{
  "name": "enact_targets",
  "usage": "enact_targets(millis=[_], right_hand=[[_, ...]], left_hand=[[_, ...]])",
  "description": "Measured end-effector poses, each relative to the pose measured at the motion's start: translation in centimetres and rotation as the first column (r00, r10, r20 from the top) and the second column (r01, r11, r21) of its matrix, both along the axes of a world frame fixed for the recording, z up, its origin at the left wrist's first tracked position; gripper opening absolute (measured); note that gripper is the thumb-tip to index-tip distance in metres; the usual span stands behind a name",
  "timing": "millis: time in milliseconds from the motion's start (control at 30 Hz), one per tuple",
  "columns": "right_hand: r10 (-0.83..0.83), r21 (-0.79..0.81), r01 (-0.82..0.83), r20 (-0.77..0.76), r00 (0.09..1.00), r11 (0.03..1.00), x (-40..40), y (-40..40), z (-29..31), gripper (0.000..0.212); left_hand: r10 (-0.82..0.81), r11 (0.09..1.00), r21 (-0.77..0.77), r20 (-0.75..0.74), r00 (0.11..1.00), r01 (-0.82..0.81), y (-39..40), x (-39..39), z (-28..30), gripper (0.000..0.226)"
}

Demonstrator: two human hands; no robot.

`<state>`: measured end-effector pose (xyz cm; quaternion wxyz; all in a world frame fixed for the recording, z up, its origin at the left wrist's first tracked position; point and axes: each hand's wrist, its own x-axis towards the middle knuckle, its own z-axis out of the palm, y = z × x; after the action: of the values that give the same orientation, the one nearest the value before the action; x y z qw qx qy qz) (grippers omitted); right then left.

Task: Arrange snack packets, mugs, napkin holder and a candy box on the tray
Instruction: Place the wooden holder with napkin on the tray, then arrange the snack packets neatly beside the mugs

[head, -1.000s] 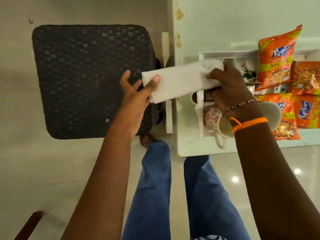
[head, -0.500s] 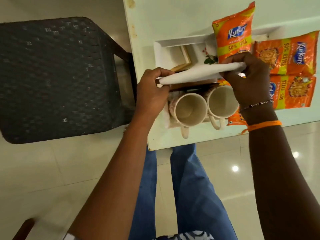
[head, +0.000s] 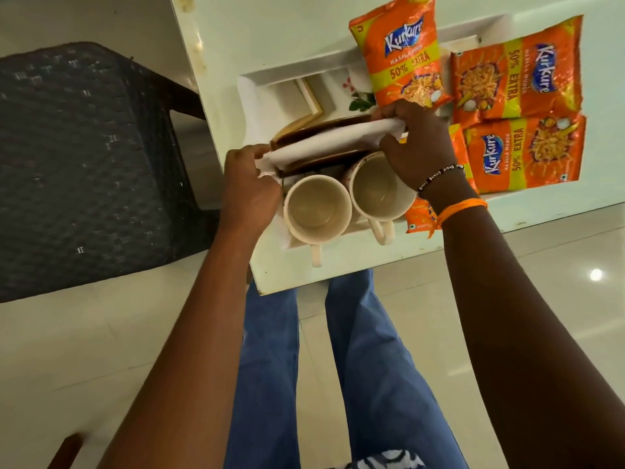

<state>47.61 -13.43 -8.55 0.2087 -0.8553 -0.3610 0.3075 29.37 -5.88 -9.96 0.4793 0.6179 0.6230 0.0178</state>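
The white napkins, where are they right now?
In the head view, the napkins sit in the brown holder on the tray, just behind the two mugs, gripped at each end by the left hand and right hand.

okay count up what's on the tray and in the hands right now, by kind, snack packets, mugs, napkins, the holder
Orange snack packets: 4
Mugs: 2
Folded napkin stack, held by left hand and right hand: 1
Wooden napkin holder: 1
Total: 8
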Motion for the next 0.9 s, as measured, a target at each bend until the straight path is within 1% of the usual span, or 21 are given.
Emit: enact_targets(millis=[100, 233, 333, 367, 433, 467, 500, 533, 567, 600, 667, 733, 767, 833, 900], right_hand=[[0.004, 0.018, -0.004, 0.000, 1.000, 1.000, 0.7, -0.7, 0.0, 0.029], [-0.040, 0.060, 0.039, 0.001, 0.999, 0.997, 1.7, -1.7, -0.2, 0.027], [-0.096, 0.110, 0.098, -0.022, 0.995, 0.989, 3.0, -1.9, -0.2, 0.027], [-0.116, 0.108, 0.117, -0.018, 0.993, 0.987, 3.7, -1.8, -0.3, 0.028], [-0.155, 0.091, 0.155, -0.010, 0.988, 0.984, 5.0, -1.6, -0.5, 0.032], [-0.167, 0.077, 0.167, -0.007, 0.986, 0.983, 5.6, -1.4, -0.7, 0.034], [-0.170, 0.060, 0.170, 0.002, 0.985, 0.984, 6.2, -1.2, -0.9, 0.036], [-0.161, 0.037, 0.160, 0.015, 0.987, 0.986, 6.7, -0.9, -1.2, 0.037], [-0.140, 0.006, 0.140, 0.025, 0.990, 0.990, 7.2, -0.7, -1.4, 0.039], [-0.119, -0.033, 0.119, 0.024, 0.993, 0.992, 7.5, -0.5, -1.6, 0.041], [-0.097, -0.106, 0.096, -0.005, 0.995, 0.990, 7.8, -0.3, -1.9, 0.046], [-0.074, -0.135, 0.071, -0.019, 0.997, 0.988, 8.0, -0.5, -2.1, 0.051], [-0.063, -0.135, 0.059, -0.020, 0.998, 0.989, 8.1, -0.6, -2.1, 0.053], [-0.057, -0.095, 0.053, -0.044, 0.997, 0.994, 8.2, -0.8, -2.2, 0.058], [-0.076, -0.021, 0.074, -0.083, 0.994, 0.997, 8.4, -1.0, -2.0, 0.061]], left_hand=[[0.088, 0.993, 0.080, 0.049, 0.995, -0.092, -0.3, 0.4, 1.0, 0.044], [0.089, 0.979, 0.176, 0.112, 0.990, -0.108, -0.8, 2.0, 2.2, 0.039], [-0.004, 0.952, 0.307, 0.074, 0.997, -0.019, -0.9, 4.4, 3.3, 0.034], [-0.034, 0.948, 0.319, 0.072, 0.997, 0.010, -0.9, 5.4, 3.6, 0.032], [-0.075, 0.958, 0.284, 0.084, 0.994, 0.049, -0.7, 7.5, 4.1, 0.028], [-0.112, 0.957, 0.274, 0.051, 0.992, 0.094, -0.5, 8.6, 4.0, 0.026], [-0.185, 0.942, 0.280, -0.032, 0.982, 0.187, -0.3, 9.6, 3.7, 0.026], [-0.272, 0.915, 0.268, -0.143, 0.951, 0.302, -0.1, 10.5, 3.1, 0.028], [-0.349, 0.886, 0.224, -0.253, 0.902, 0.405, 0.2, 11.4, 2.6, 0.030], [-0.402, 0.865, 0.166, -0.336, 0.852, 0.474, 0.4, 12.4, 2.2, 0.032], [-0.463, 0.842, 0.079, -0.401, 0.791, 0.533, 0.6, 14.1, 1.5, 0.032], [-0.483, 0.840, 0.053, -0.381, 0.789, 0.540, 0.6, 15.8, 1.2, 0.028], [-0.474, 0.853, 0.054, -0.337, 0.814, 0.519, 0.5, 16.4, 1.0, 0.027], [-0.422, 0.892, 0.075, -0.214, 0.881, 0.445, 0.4, 17.3, 0.9, 0.028], [-0.400, 0.903, 0.110, -0.140, 0.906, 0.416, 0.3, 17.7, 0.6, 0.033]])
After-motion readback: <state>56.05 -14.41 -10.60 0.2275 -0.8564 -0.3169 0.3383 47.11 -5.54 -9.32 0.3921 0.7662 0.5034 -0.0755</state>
